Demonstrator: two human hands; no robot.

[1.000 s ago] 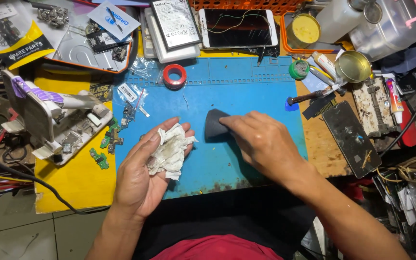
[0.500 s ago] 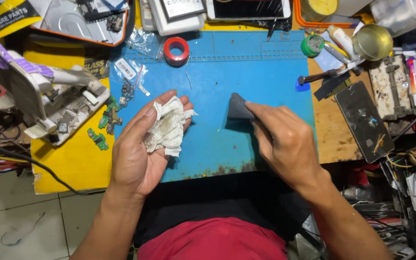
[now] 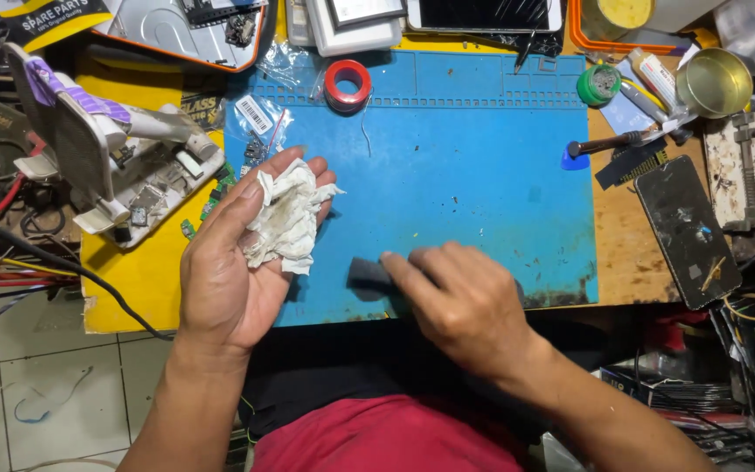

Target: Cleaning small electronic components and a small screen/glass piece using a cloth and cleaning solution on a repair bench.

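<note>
Left hand (image 3: 233,262): palm turned upward, fingers loosely curled and raised, forearm bare and extending from the lower left of the head view. Right hand (image 3: 460,301): palm down, knuckles up, fingers extended leftward and pressed flat, forearm bare and entering from the lower right. The two hands are near each other but not touching.

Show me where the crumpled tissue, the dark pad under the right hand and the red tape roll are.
crumpled tissue (image 3: 285,218), head view, middle of the white wad in the left palm.
dark pad (image 3: 365,274), head view, the exposed left end.
red tape roll (image 3: 347,84), head view, on its red ring.
</note>
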